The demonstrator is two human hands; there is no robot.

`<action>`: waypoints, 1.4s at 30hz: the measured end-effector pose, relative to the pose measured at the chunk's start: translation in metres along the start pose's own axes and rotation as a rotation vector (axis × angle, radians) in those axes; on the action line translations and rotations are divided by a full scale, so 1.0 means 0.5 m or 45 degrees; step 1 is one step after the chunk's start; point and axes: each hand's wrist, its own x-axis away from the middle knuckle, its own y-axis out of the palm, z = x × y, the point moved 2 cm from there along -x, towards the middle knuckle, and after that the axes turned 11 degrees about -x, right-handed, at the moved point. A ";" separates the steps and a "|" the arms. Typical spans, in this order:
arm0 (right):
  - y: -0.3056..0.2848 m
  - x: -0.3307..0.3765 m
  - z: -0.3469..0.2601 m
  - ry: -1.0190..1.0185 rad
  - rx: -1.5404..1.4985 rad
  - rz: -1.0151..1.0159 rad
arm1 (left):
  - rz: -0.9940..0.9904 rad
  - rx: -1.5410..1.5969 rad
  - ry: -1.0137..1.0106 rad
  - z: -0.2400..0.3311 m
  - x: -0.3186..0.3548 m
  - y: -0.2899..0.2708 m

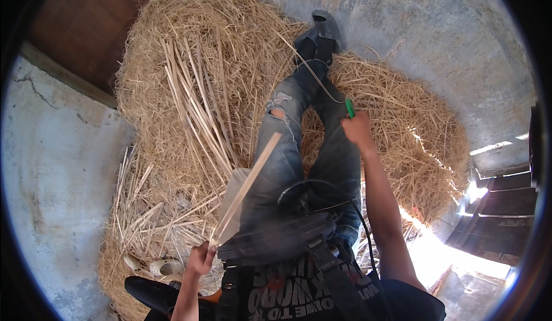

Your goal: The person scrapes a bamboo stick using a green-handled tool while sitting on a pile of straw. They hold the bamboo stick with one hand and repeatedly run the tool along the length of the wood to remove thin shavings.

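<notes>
Near the lower left, my left hand [201, 258] is closed round the lower end of a flat, pale bamboo strip [253, 174], which slants up to the right over my left thigh. Behind that strip, a pale flat piece [234, 191] lies against the thigh. My right hand [357, 130], over my right leg, is wrapped round a green handle [350, 108]; what tool it belongs to cannot be made out. From the handle's top, a thin, bent tan strand [318, 79] runs up left across my lower legs; whether it is joined to the handle is unclear.
Dry straw-like shavings [155, 45] are heaped around my outstretched legs. Several long bamboo strips [201, 117] lie on the left heap. Short hollow bamboo pieces [167, 267] rest at lower left. Grey walls [63, 177] curve close on both sides; a black bag [276, 240] sits on my lap.
</notes>
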 end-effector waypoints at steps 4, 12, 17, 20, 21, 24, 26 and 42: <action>0.021 0.021 0.003 -0.083 -0.028 -0.031 | -0.022 -0.084 -0.146 -0.006 0.054 -0.023; 0.015 0.115 -0.173 -0.029 -0.137 -0.229 | 0.199 -0.200 -0.136 0.028 -0.030 -0.021; 0.025 0.154 -0.197 -0.075 -0.106 -0.441 | 0.422 0.118 0.053 0.161 -0.250 -0.016; 0.051 0.179 -0.185 -0.114 -0.085 -0.484 | 0.197 0.198 0.017 0.265 -0.367 -0.011; 0.058 0.185 -0.171 -0.123 -0.036 -0.467 | 0.159 0.222 0.086 0.294 -0.405 0.004; 0.077 0.208 -0.150 -0.060 0.011 -0.510 | 0.063 0.303 0.169 0.364 -0.474 0.039; 0.077 0.220 -0.135 -0.011 0.046 -0.561 | -0.057 0.445 0.184 0.383 -0.503 0.063; 0.044 0.063 -0.014 0.002 0.122 -0.319 | -0.504 0.363 0.296 0.388 -0.442 0.048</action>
